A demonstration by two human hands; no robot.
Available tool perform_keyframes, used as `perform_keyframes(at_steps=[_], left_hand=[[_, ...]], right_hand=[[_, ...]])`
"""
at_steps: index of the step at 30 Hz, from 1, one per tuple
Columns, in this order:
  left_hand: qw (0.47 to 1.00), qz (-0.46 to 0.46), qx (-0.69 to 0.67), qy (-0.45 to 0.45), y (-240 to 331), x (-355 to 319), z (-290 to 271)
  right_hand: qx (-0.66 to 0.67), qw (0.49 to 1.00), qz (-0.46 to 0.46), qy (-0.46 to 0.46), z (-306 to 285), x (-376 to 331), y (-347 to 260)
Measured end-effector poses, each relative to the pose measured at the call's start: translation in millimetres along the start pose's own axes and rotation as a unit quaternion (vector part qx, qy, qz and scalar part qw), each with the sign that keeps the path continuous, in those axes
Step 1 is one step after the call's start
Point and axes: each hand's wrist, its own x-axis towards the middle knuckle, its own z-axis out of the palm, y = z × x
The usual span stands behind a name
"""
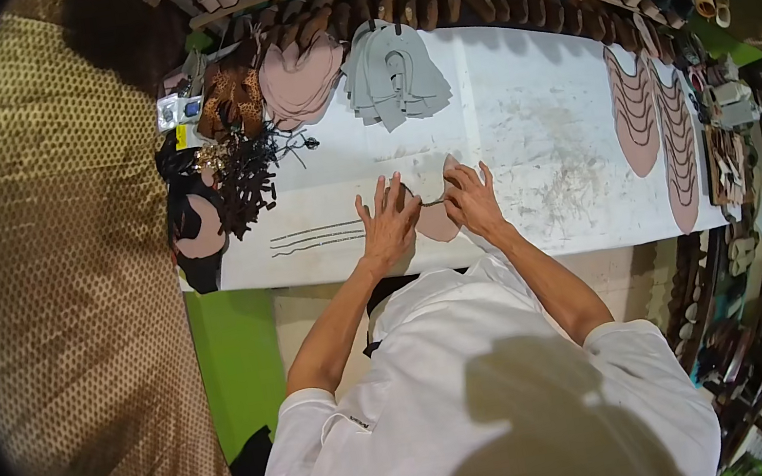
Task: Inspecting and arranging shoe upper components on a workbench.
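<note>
A small pink shoe-upper piece (pixel 439 223) lies on the white table near its front edge. Along its inward-curving edge runs a thin dark strip (pixel 433 202). At the left end of that curve, my left hand (pixel 388 224) pinches the edge between thumb and forefinger, with its other fingers raised. My right hand (pixel 474 200) grips the opposite end, where a pink tip shows above the fingers. Just left of my left hand, several narrow dark strips (pixel 315 241) lie side by side. My fingertips partly cover the piece.
Stacks of pink pieces (pixel 302 80) and grey pieces (pixel 396 73) sit at the back. Black straps (pixel 242 175) lie heaped at the left. Overlapping edged pink pieces (pixel 678 149) form two rows at the right. Shelves of shoe lasts (pixel 489 5) line the far edge.
</note>
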Motion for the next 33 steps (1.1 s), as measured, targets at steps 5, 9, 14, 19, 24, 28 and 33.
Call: perform_keyframes(at_steps=[5,9,14,19,24,28,33], left_hand=[[0.999,-0.037,0.017,-0.011,13.2,-4.8,1.9],[0.998,-0.048,0.025,-0.010,17.7,-9.5,10.6],[0.997,-0.046,0.045,0.032,22.9,-9.3,17.2],[0.996,-0.047,0.065,0.031,28.1,-4.6,16.4],[0.996,-0.072,0.036,0.041,38.0,-5.2,11.7],[0.996,-0.087,-0.005,0.017,48.3,-6.9,13.9],[0.994,-0.100,0.012,0.037,50.4,-10.2,27.0]], right_hand=[[0.011,0.999,-0.032,0.015,-0.5,3.5,8.2],[0.015,0.999,-0.043,-0.003,-7.1,5.1,10.5],[0.012,0.998,-0.064,-0.019,-10.8,10.4,15.3],[0.017,0.997,-0.079,-0.022,-9.7,13.6,18.7],[0.018,0.995,-0.092,-0.017,-9.4,15.0,20.6],[0.029,0.994,-0.103,-0.003,-12.4,16.4,20.9],[0.032,0.992,-0.121,0.006,-12.3,21.1,20.8]])
